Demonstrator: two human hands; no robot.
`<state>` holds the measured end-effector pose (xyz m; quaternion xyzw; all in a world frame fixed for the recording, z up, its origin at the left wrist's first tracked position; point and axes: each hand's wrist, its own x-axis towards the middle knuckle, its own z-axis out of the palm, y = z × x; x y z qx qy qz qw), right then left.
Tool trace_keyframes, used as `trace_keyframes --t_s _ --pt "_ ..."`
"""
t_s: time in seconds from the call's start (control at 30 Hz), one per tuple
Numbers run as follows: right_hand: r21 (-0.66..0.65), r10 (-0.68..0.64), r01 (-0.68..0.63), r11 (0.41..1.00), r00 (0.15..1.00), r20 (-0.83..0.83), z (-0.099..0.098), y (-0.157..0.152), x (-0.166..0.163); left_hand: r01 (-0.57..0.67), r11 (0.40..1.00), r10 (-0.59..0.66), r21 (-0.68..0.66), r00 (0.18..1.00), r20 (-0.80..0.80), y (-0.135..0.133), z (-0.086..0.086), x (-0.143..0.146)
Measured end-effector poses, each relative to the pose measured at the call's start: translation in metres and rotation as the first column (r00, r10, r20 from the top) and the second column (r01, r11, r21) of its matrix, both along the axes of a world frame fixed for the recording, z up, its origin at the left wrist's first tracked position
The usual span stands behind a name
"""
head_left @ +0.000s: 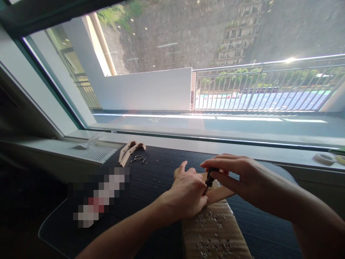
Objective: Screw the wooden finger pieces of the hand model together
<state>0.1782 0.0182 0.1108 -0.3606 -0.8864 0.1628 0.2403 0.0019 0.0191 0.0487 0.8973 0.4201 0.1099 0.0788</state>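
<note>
A dark-handled screwdriver (209, 180) stands nearly upright, its lower end against a pale wooden piece (221, 194). My right hand (237, 171) is closed around the top of the handle. With bent fingers, my left hand (188, 189) grips the wooden piece beside the shaft and presses it onto a cardboard pad (215, 233) marked by many small holes. The screwdriver's tip and part of the wood are hidden behind my left hand. Two curved wooden pieces (131, 153) with holes lie farther back on the left, with several loose screws (138, 158) next to them.
The dark table (159, 180) has a rounded edge and reaches the window sill (167, 145). A blurred-out long object (105, 196) lies on its left side. Tape rolls (325, 158) rest on the sill at right, and crumpled clear plastic (91, 140) lies at left.
</note>
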Motion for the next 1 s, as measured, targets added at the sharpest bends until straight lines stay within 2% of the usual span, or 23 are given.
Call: trace_keyframes --t_s 0.17,0.4,0.73,1.0 --pt "0.022 -0.021 0.021 1.0 0.999 0.031 -0.002 0.002 -0.006 -0.017 1.0 0.017 0.007 1.0 0.001 0.0 0.002 0.001" --pt "0.129 -0.092 0.084 0.988 0.994 0.055 -0.006 0.001 -0.005 -0.005 1.0 0.005 -0.004 1.0 0.011 -0.002 0.008 0.001" --pt "-0.023 0.005 -0.004 1.0 1.0 0.005 0.001 -0.004 -0.003 -0.014 1.0 0.013 0.021 1.0 0.028 0.0 -0.002 0.002" --pt "0.05 -0.078 0.076 0.996 0.996 0.05 0.002 0.0 -0.006 -0.017 1.0 0.017 0.013 1.0 0.013 -0.001 0.002 0.002"
